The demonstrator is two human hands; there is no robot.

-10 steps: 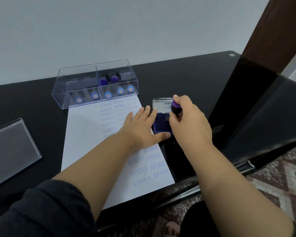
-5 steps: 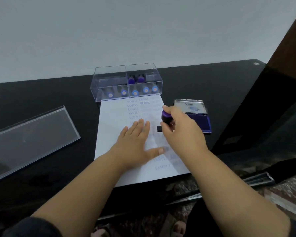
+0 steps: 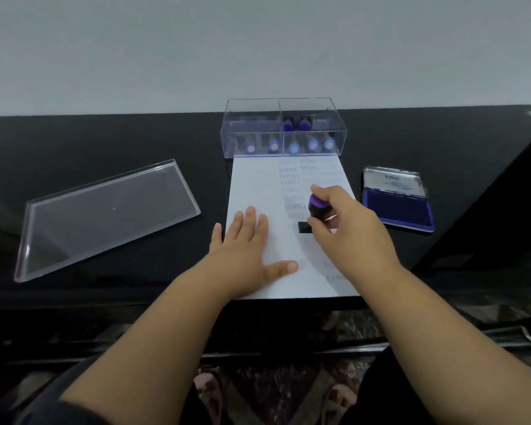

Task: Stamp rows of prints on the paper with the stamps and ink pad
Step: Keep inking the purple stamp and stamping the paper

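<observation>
Since half a second ago the right hand (image 3: 354,233) has come down with the stamp (image 3: 314,214), which hung above the paper (image 3: 258,185) and now sits with its black base on the sheet or just over it; contact not clear. View has swung too, more of the lid now in sight.

Near edge of paper: left hand (image 3: 246,256) lies flat on its left part, fingers straight and spread, thumb out to the right, little finger over the sheet's left edge onto the black table (image 3: 105,142).

Middle of paper: right hand's fingers clamped round the stamp's purple knob, stamp upright, base toward the sheet's centre. Faint blue prints show below the hand near the paper's right corner.

Upper paper: rows of blue prints, "SAMPLE" legible, others blurred.

Right of paper, just apart: ink pad (image 3: 399,211), open, lid raised at the back, blue pad exposed.

Left of paper, well apart: clear lid (image 3: 105,216) lying flat on the table.

Far end of paper: clear box (image 3: 284,127) touching the sheet's top edge, more stamps inside, round blue ends facing near.
</observation>
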